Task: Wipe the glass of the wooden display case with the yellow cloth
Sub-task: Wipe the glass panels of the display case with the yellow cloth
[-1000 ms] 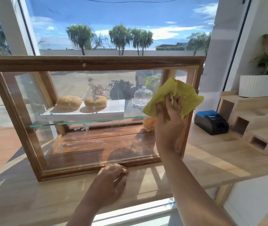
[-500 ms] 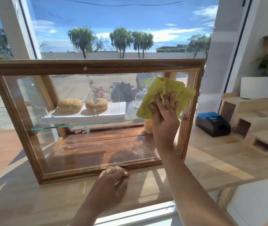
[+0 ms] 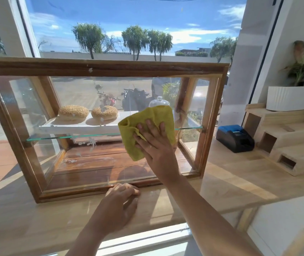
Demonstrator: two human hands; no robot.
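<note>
The wooden display case [image 3: 101, 68] stands on a pale wooden counter, its front glass [image 3: 84, 159] facing me. Inside, a glass shelf carries two seeded buns [image 3: 73, 112] on a white tray and a small glass dome. My right hand [image 3: 154, 145] presses the yellow cloth [image 3: 129, 143] flat against the front glass, right of centre at shelf height, fingers spread over it. My left hand [image 3: 119, 202] rests loosely curled on the counter, touching the case's bottom frame, with nothing in it.
A black and blue receipt printer [image 3: 235, 137] sits on the counter right of the case. Stepped wooden risers [image 3: 288, 145] with a white planter [image 3: 291, 97] stand at the far right. A big window lies behind the case. White smudges mark the glass near the shelf.
My right hand has slid the cloth down and to the left, from the upper right corner of the glass to shelf height. My left hand has stayed by the bottom frame.
</note>
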